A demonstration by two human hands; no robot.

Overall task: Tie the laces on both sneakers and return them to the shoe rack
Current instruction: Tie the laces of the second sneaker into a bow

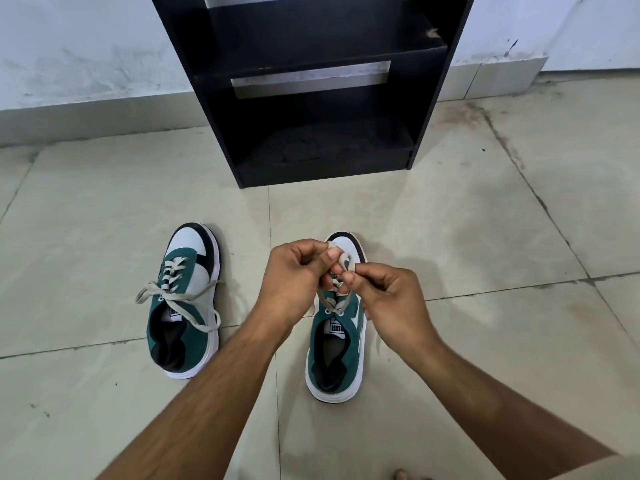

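Two green, white and black sneakers stand on the tiled floor, toes pointing at the rack. The left sneaker (185, 303) has loose grey laces (180, 299) spread across its sides. Over the right sneaker (337, 344), my left hand (294, 275) and my right hand (388, 299) meet above the tongue. Each hand pinches part of that shoe's grey lace (343, 263), with a loop showing between the fingertips. My hands hide the middle of the right sneaker. The black shoe rack (311, 91) stands against the wall ahead.
The rack's lower shelves (332, 147) hold nothing visible. A white wall with a low skirting (86, 116) runs behind it. Pale floor tiles (467, 237) with dark stains near the right surround the shoes. A toe shows at the bottom edge (401, 475).
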